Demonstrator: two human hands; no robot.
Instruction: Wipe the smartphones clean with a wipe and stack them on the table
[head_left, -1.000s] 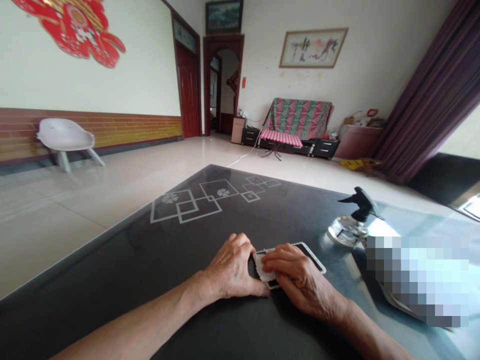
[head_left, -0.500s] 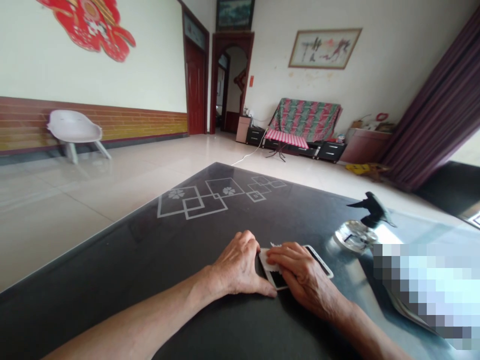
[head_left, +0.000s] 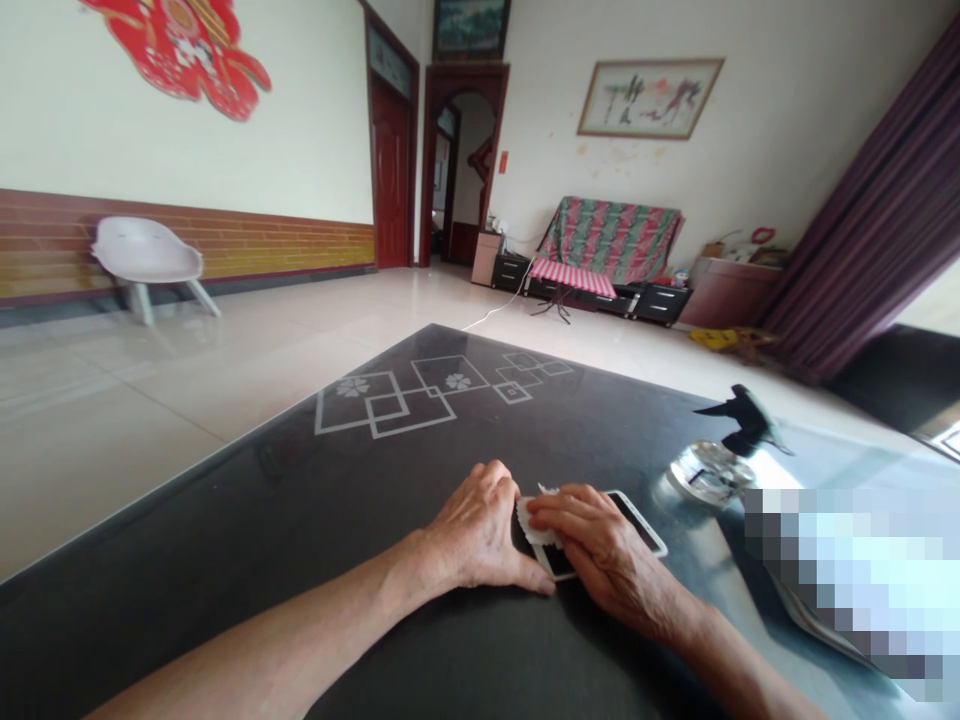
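A white-framed phone [head_left: 637,522] lies flat on the dark glass table [head_left: 300,520], screen up. My left hand [head_left: 480,540] rests curled against the phone's left end, thumb along its near edge, holding it still. My right hand [head_left: 600,550] lies over the middle of the screen, its fingers pressed down on a small white cloth [head_left: 531,518] at the phone's left part. Most of the phone is hidden under the two hands.
A clear spray bottle with a black trigger head [head_left: 724,455] stands to the right of the phone. A blurred-out patch [head_left: 855,580] covers the table's right side. A printed pattern of squares [head_left: 420,395] marks the far table end. Beyond are a tiled floor, a white chair [head_left: 146,260] and a covered sofa [head_left: 611,240].
The view shifted a little, so everything sits further right in the frame. My right hand with the cloth has slid slightly leftward across the phone's screen. My left hand has stayed at the phone's end.
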